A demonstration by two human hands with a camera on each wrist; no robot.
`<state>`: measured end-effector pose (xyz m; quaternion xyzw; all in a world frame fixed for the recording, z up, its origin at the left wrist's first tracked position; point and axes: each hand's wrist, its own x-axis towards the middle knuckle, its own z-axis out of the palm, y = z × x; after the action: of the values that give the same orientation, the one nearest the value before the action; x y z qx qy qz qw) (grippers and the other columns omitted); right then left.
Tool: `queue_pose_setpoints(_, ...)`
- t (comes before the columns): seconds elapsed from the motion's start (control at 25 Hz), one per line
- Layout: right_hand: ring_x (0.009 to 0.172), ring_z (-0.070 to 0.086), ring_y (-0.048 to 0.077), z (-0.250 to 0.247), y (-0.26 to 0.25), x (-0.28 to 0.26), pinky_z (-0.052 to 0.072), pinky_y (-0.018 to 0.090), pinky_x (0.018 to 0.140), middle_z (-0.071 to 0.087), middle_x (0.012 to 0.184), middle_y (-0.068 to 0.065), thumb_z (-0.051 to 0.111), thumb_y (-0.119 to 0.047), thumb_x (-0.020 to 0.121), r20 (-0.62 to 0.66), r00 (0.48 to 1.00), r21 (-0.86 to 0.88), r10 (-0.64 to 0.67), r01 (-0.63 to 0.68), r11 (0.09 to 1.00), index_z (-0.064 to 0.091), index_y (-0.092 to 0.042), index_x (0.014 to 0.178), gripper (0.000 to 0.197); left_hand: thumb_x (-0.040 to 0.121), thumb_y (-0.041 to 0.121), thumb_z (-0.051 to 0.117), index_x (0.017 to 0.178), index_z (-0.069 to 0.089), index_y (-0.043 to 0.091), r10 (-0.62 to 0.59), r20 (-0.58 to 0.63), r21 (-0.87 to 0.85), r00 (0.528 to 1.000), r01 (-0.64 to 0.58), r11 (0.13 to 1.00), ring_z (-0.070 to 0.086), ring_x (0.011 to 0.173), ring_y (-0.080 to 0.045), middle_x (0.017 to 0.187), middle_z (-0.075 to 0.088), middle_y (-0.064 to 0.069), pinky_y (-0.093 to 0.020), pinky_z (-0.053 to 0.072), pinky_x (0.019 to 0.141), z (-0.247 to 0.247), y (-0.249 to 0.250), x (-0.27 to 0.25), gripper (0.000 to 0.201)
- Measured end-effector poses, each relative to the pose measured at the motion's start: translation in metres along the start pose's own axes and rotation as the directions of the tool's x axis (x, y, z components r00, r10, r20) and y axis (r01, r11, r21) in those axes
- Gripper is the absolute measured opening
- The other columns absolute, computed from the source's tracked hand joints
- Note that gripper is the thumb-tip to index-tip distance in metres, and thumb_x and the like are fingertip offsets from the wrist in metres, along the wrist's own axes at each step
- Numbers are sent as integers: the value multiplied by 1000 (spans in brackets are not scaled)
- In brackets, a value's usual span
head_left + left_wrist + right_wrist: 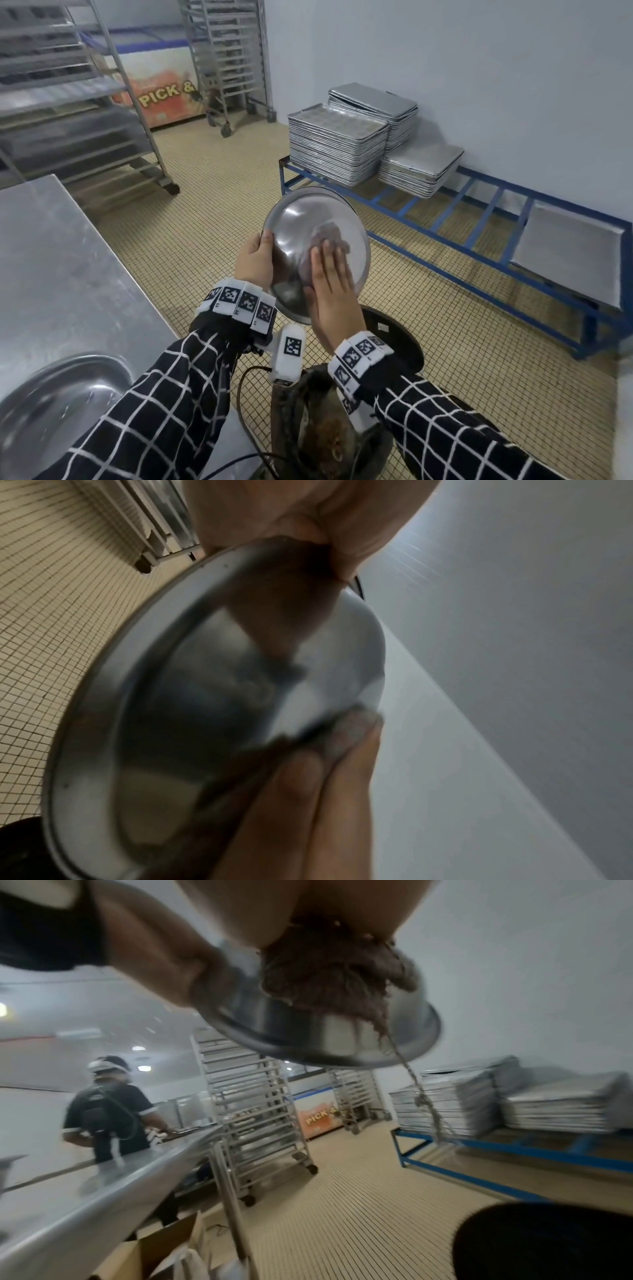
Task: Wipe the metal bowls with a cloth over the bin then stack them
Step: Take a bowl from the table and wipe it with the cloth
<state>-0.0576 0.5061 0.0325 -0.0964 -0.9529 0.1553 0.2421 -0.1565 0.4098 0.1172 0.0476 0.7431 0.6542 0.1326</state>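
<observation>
A round metal bowl (298, 226) is held tilted in the air, its outer side toward me, above a black bin (394, 339). My left hand (255, 262) grips the bowl's left rim, thumb on the outside. My right hand (330, 287) lies flat with straight fingers and presses a brownish cloth (329, 240) against the bowl's bottom. In the left wrist view the bowl (205, 696) fills the frame, with the cloth (356, 731) under my right fingertips. In the right wrist view the frayed cloth (329, 977) hangs over the bowl (308, 1037). A second metal bowl (58, 407) sits on the steel table.
The steel table (51, 257) runs along my left. Stacks of metal trays (342, 144) stand on a low blue rack (479, 240) by the right wall. Wheeled tray racks (233, 61) stand at the back. Another person (109, 1110) works at the table's far end.
</observation>
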Motion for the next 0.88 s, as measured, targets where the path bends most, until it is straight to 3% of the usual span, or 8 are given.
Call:
queue_pose_setpoints(0.08, 147, -7, 23, -10, -9, 22, 0, 39, 120, -2, 160, 3, 19, -36, 100, -70, 998, 44, 2, 1, 999, -1, -19, 151, 57, 100, 31, 44, 83, 59, 17, 2, 19, -23, 1000, -2, 1000, 55, 74, -16, 78, 61, 0, -28, 45, 68, 2, -2, -5, 26)
queue_pose_setpoints(0.16, 148, -4, 19, -24, -2, 47, 0, 36, 121, 5, 160, 2, 15, -37, 99, -122, 989, 98, 83, -72, 993, 9, -17, 151, 56, 101, 31, 43, 90, 60, 13, -18, 39, -41, 999, 20, 999, 53, 70, -13, 74, 58, 2, -26, 43, 66, 1, -2, -8, 27)
queue_pose_setpoints(0.32, 146, 12, 13, -35, 42, 50, 19, 41, 119, 19, 158, 0, 20, -37, 100, -162, 969, 221, 185, -147, 964, 21, -15, 151, 55, 100, 38, 41, 102, 61, 16, -101, 15, -42, 995, 102, 994, 56, 90, -19, 90, 62, 0, -35, 45, 92, -7, -3, -6, 30)
queue_pose_setpoints(0.44, 147, 2, 10, -24, 50, 10, 15, 39, 120, 2, 160, -5, 18, -40, 100, -89, 975, 286, 202, -169, 943, 7, -20, 152, 56, 100, 38, 43, 87, 62, 20, -105, -37, -105, 994, 101, 989, 58, 87, -17, 88, 63, 0, -29, 48, 82, -10, -5, -6, 29)
queue_pose_setpoints(0.56, 146, -14, 17, -1, 31, -20, 9, 46, 120, -17, 157, -3, -3, -51, 96, 59, 992, 96, 111, -117, 988, -21, -24, 146, 59, 100, 37, 44, 78, 59, 21, -89, -64, -115, 994, 81, 990, 57, 87, -21, 84, 61, -2, -38, 47, 88, -7, -8, -5, 31)
queue_pose_setpoints(0.64, 145, -17, 19, 6, 13, -16, 6, 47, 120, -21, 156, -6, 8, -43, 99, 43, 999, 41, 5, -6, 999, -29, -30, 144, 59, 100, 36, 44, 77, 57, 19, -67, -45, -108, 997, 62, 992, 54, 83, -21, 78, 58, -2, -36, 46, 83, -3, -6, -7, 31)
queue_pose_setpoints(0.72, 147, -11, 20, -3, -3, 3, 2, 42, 120, -12, 159, -6, 20, -35, 100, -45, 998, 81, -41, 45, 996, -11, -29, 150, 59, 100, 34, 46, 76, 57, 20, -37, -12, -102, 999, 36, 994, 53, 76, -18, 73, 57, 0, -31, 45, 74, 1, -4, -12, 30)
queue_pose_setpoints(0.88, 148, 7, 17, -40, -6, 47, 8, 39, 120, 19, 158, -3, 26, -33, 100, -250, 967, 135, 54, -21, 991, 24, -22, 149, 51, 97, 36, 50, 80, 65, 23, -11, 52, -150, 999, 18, 988, 62, 85, -25, 81, 67, -1, -41, 50, 87, -1, -3, -15, 26)
